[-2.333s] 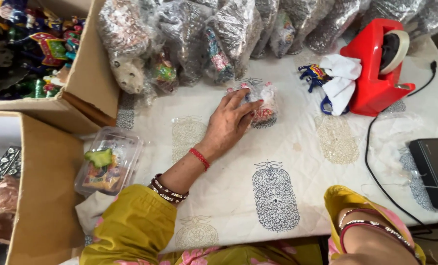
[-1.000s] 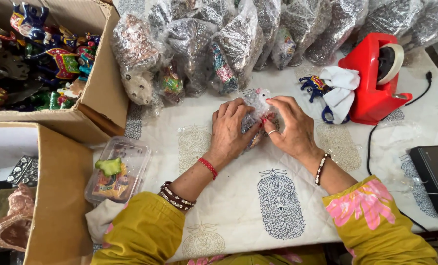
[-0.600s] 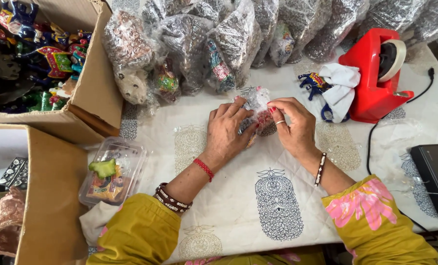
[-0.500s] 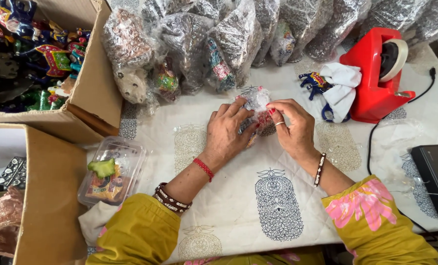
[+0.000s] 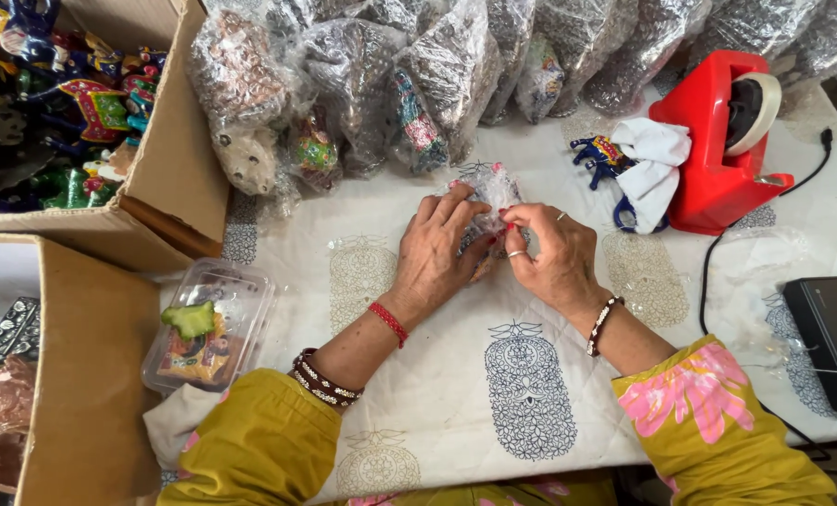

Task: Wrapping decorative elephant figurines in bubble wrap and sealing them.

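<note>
Bubble-wrapped small figurine (image 5: 489,187) sits on the white quilted tablecloth (image 5: 456,394), mid-table, pinched between both hands. Left hand (image 5: 437,248) cups its left side, fingers curled over the top; right hand (image 5: 554,253) grips the right side, thumb and forefinger pressing the wrap. Both hands grasping it, touching each other at the fingertips. Row of bubble-wrapped bundles (image 5: 418,84) just behind, crinkly, shiny. Red tape dispenser (image 5: 718,150) to the right, with white cloth (image 5: 652,169) and blue painted toy (image 5: 601,155) beside it. Black device (image 5: 830,337) near right edge, cable trailing. Clear plastic clamshell box (image 5: 212,323) left of the left forearm. Cardboard boxes (image 5: 170,178) far left, upper one holding colourful painted figures.
</note>
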